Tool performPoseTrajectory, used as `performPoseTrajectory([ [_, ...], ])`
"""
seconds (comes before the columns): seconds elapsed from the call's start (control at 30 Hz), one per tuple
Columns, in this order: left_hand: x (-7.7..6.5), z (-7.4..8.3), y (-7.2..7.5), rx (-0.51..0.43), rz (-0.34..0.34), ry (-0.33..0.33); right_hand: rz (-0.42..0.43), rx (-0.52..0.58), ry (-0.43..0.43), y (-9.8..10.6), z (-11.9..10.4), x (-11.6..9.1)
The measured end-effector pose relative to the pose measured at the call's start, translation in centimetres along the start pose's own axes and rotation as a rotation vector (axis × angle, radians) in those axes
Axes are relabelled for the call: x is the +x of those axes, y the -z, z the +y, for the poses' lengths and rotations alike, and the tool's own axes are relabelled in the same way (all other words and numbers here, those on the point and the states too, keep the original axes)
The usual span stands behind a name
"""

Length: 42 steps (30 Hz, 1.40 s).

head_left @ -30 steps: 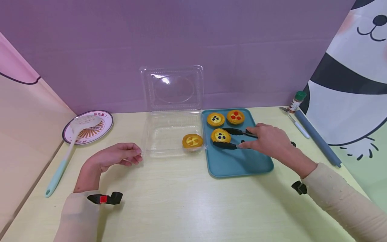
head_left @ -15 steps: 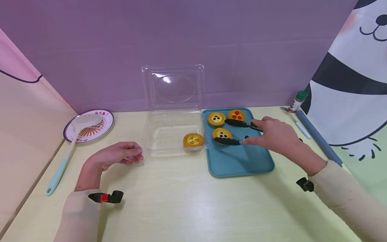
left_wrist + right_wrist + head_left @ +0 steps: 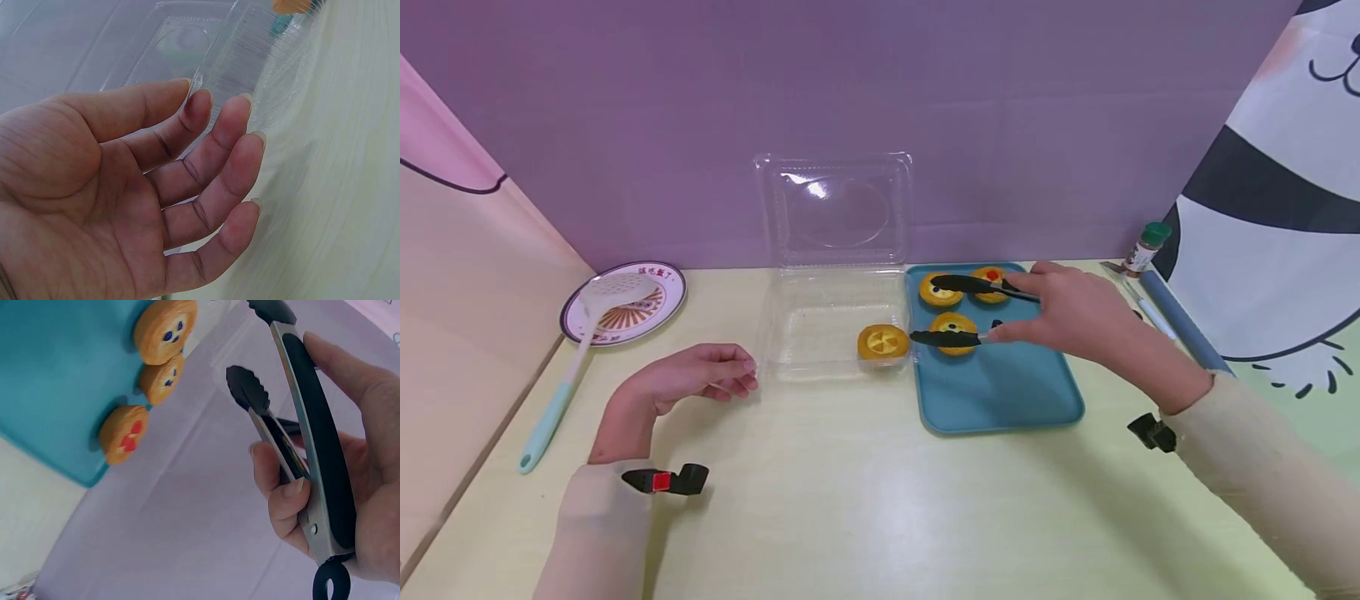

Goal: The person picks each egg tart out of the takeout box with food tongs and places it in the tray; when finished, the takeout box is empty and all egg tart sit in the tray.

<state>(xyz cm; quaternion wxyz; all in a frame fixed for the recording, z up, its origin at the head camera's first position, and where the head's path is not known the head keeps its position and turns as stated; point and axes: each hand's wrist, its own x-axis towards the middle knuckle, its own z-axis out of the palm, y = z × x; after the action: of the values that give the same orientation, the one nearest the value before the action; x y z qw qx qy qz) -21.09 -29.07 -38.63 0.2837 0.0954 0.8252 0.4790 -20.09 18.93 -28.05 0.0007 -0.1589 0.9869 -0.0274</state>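
My right hand [image 3: 1075,312] grips black-and-silver tongs [image 3: 322,450], their jaws spread apart with nothing between them in the right wrist view. In the head view the tongs overlap the egg tarts on a blue tray [image 3: 1000,408]. Two of these bear dark blue dots, a front tart [image 3: 955,319] and a rear tart [image 3: 942,298]; a third tart [image 3: 124,434] has red pieces on top. A clear plastic clamshell container [image 3: 820,329] stands with its lid up, holding one yellow tart [image 3: 883,342]. Thumb and index finger of my left hand [image 3: 144,181] pinch its near left corner.
At the far left a skimmer [image 3: 613,292] with a pale green handle leans on a patterned plate [image 3: 662,312]. On the right are a green-capped jar [image 3: 1147,246], a small knife [image 3: 1157,317] and a blue-grey roll [image 3: 1187,321]. A purple backdrop [image 3: 1037,125] rises behind the table.
The tongs first spanned the front blue-dotted tart; my right hand has since raised them, jaws wider apart, toward the back left over the tarts. My left hand stays at the container's corner.
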Motion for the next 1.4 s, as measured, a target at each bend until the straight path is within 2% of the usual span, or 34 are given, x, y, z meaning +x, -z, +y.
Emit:
performPoseTrajectory([
  [0.17,0.0,-0.1,0.0,-0.009,0.0,0.003,-0.033,-0.037,0.074,0.4,-1.8,1.3],
  [0.33,0.0,-0.4,0.0,-0.017,0.0,0.0,-0.045,-0.067,0.114,0.6,-3.4,2.4],
  [0.67,0.1,0.3,0.5,0.005,0.002,-0.012,-0.023,-0.12,0.174,1.0,-4.4,3.7],
  [1.13,-0.2,0.1,-0.1,-0.008,-0.002,0.01,-0.08,-0.171,0.163,0.5,-5.8,4.0],
  [1.4,0.0,0.3,0.0,-0.004,0.002,0.007,-0.049,-0.153,0.162,-0.8,-6.4,4.2],
])
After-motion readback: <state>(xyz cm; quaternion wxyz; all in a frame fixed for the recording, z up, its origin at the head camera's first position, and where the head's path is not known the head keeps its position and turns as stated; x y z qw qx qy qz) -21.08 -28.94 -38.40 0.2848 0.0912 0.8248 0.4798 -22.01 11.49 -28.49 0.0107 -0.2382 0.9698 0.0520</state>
